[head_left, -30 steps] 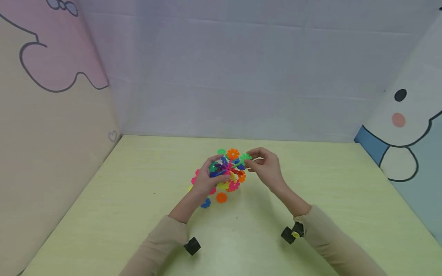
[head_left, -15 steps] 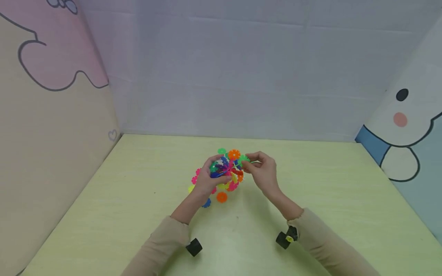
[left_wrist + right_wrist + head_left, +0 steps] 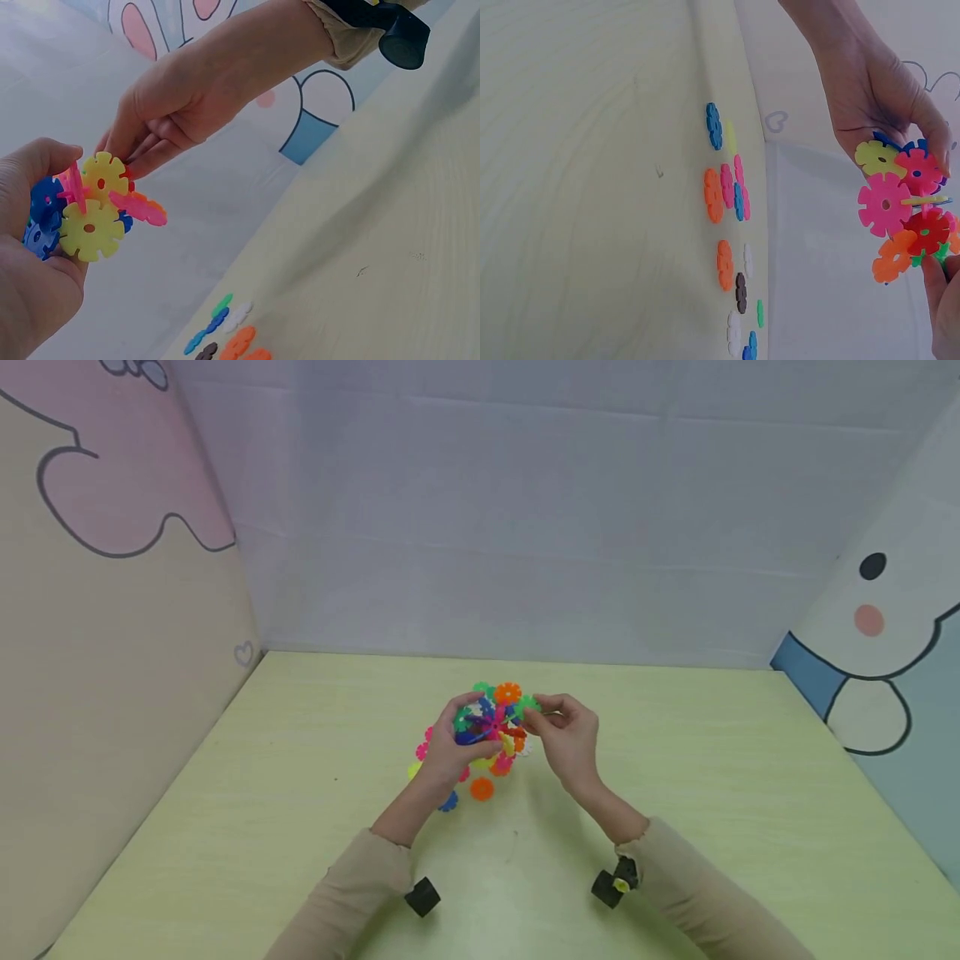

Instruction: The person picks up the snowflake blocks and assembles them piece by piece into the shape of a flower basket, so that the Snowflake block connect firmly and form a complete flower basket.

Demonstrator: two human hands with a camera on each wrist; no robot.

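Many flower discs already form the cluster the left hand grips; the right hand pinches a green disc; we see loose discs left on the table.

The discs I hold look like smooth plastic. My sleeves are matt, wrinkled cloth. I see a smooth table, faintly wood-grained, with a soft sheen; the creased backdrop looks matt, cloth or plastic I can't tell.
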